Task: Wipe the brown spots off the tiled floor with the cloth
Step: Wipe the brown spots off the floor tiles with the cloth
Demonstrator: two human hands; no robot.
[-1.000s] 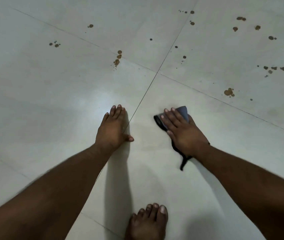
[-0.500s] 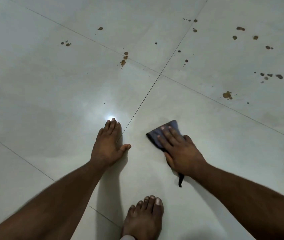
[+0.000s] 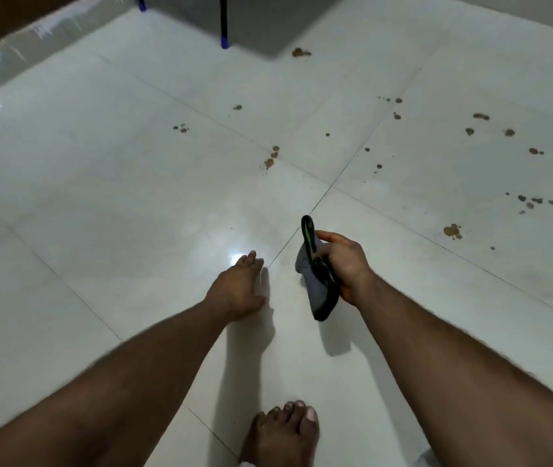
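Left hand (image 3: 239, 288) flat on floor (image 3: 99, 214), fingers straight, grip released. Bare foot (image 3: 281, 433) at bottom centre. Right hand (image 3: 344, 264) just right of it, raised off floor, grip curled round grey cloth (image 3: 315, 284) with dark edge; cloth hangs clear of tiles. Brown spots (image 3: 452, 230) scattered beyond and right, well apart from cloth.

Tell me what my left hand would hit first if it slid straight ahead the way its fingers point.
Probably nothing solid: the left hand lies flat on the floor, fingers pointing up and slightly right. Bare tile lies ahead, then the brown spots near the tile joint, if the line holds.
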